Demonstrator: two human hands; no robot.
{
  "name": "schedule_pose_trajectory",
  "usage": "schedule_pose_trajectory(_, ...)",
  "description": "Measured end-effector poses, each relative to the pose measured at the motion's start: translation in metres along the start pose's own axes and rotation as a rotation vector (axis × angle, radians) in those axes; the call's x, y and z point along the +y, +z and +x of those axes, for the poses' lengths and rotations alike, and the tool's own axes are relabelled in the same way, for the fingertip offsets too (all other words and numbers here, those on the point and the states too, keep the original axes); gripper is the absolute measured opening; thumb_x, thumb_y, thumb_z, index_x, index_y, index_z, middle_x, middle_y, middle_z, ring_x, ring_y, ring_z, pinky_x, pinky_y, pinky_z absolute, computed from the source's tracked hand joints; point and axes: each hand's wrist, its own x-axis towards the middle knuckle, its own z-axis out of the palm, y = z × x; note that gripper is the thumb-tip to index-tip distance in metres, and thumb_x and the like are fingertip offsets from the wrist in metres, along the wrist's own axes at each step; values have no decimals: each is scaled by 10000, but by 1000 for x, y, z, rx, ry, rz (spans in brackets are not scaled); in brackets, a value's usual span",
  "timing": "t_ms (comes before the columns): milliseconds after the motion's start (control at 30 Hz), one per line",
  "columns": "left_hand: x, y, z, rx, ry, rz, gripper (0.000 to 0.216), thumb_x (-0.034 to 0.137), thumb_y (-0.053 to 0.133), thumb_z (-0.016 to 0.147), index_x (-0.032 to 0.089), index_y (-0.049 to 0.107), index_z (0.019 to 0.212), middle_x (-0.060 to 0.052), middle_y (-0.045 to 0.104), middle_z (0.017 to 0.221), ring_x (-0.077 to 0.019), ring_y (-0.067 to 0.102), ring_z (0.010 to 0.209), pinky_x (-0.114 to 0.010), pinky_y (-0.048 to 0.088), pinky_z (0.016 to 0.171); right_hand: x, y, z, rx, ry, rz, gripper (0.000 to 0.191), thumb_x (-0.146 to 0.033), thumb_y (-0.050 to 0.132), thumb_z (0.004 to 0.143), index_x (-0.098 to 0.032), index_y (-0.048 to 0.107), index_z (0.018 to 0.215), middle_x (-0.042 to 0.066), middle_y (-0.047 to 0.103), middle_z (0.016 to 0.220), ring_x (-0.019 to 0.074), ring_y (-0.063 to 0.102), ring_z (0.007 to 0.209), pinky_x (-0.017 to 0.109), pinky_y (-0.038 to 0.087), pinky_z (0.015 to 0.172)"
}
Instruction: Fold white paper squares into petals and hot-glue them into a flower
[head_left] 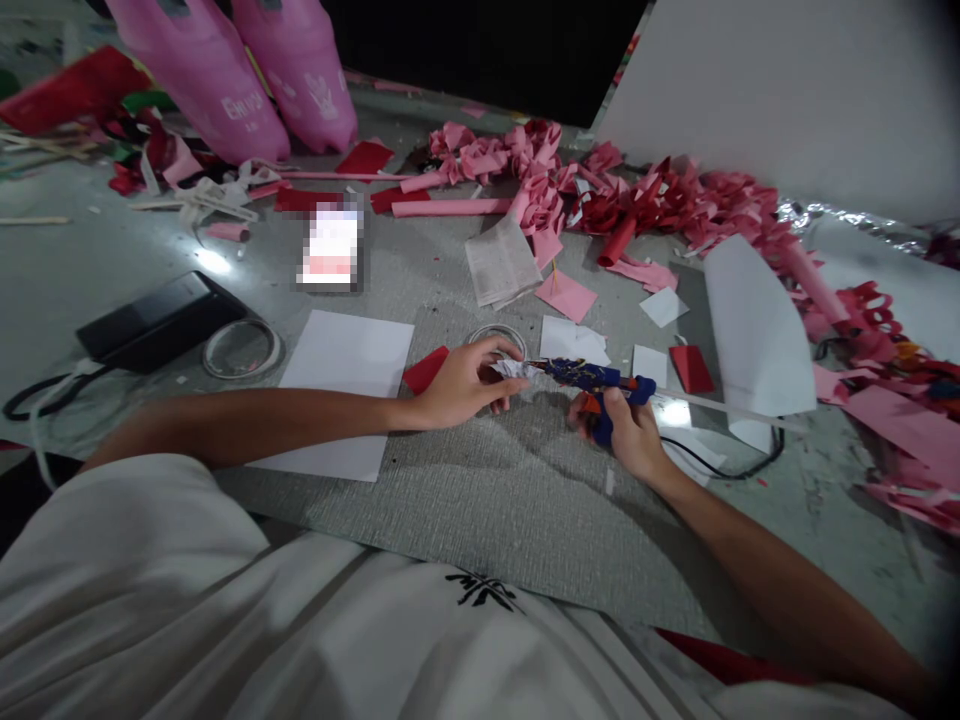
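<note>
Grey and textured, a desk [480,505] is stretching beneath inward-angling forearms [315,422]. The left hand [459,388] is pinching crumpled white paper [513,370] between its fingers; the right hand's [628,428] fingers are gripping a blue, yellow-flecked glue gun [585,375], aiming at that paper. Two pink bottles [206,75] are standing behind, leftward.

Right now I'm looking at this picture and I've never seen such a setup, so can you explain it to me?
There's no robot here, just two bare human hands, filmed by one camera worn on the head, looking forward and down. The left hand holds a crumpled white piece, probably paper. The right hand grips a blue glue gun, its tip close to that piece. On the grey surface lie a white sheet and lots of pink and red paper; two pink containers stand farther back.
</note>
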Motion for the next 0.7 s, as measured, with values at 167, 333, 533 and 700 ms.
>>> schedule_pose_trajectory(167, -3, -1, 0, -18, 8, 2, 400, 404, 778, 888, 169, 583, 1146, 5, 683, 708, -119, 668, 558, -221, 566, 535, -3, -4, -2, -94, -74, -18, 582, -774, 469, 935, -242, 704, 944, 85, 757, 896, 184, 625, 543, 338, 444, 484)
schedule_pose_trajectory(333, -4, 0, 1, 3, 11, -11, 383, 390, 793, 877, 172, 582, 1112, 12, 672, 690, -107, 639, 530, -209, 542, 507, 9, -9, -2, -92, -70, 63, 562, -779, 520, 902, -247, 700, 914, 64, 722, 785, 191, 581, 544, 354, 470, 524)
schedule_pose_trajectory(533, -1, 1, 1, 3, -4, -13, 357, 376, 793, 871, 187, 594, 1100, 22, 672, 667, -110, 633, 527, -212, 541, 509, 5, -12, 4, -153, -77, 108, 663, -862, 490, 849, -228, 669, 776, 53, 651, 758, 151, 467, 498, 358, 443, 518)
schedule_pose_trajectory(700, 1, 1, 0, 7, -17, -10, 357, 350, 795, 864, 174, 598, 1103, 16, 671, 674, -114, 642, 527, -215, 546, 506, -2, -11, 8, -207, -15, 43, 738, -914, 382, 847, -241, 578, 617, 61, 619, 689, 174, 470, 535, 364, 464, 564)
